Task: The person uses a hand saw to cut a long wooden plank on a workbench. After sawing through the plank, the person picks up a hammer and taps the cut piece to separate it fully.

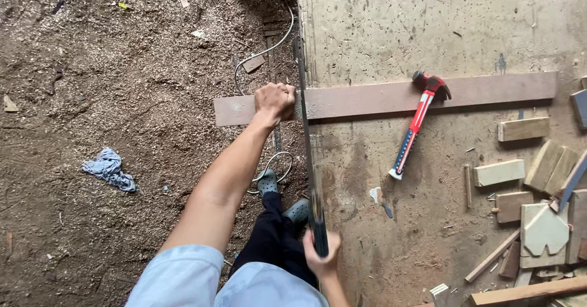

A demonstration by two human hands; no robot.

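While sawing plank (391,96) overhanging bench's left edge: left hand (274,101) fisted on overhang beside blade, right hand (322,259) wrapped round handsaw (310,178) grip. Blade jump likely nicks knuckles; hammer (419,120) on plank could shake off.

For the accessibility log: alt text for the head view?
Seen from above, the left hand presses a long wooden plank onto a dusty workbench while the right hand holds a handsaw across it. A red-handled hammer lies on the plank; wood offcuts sit at right, sawdust covers the floor.
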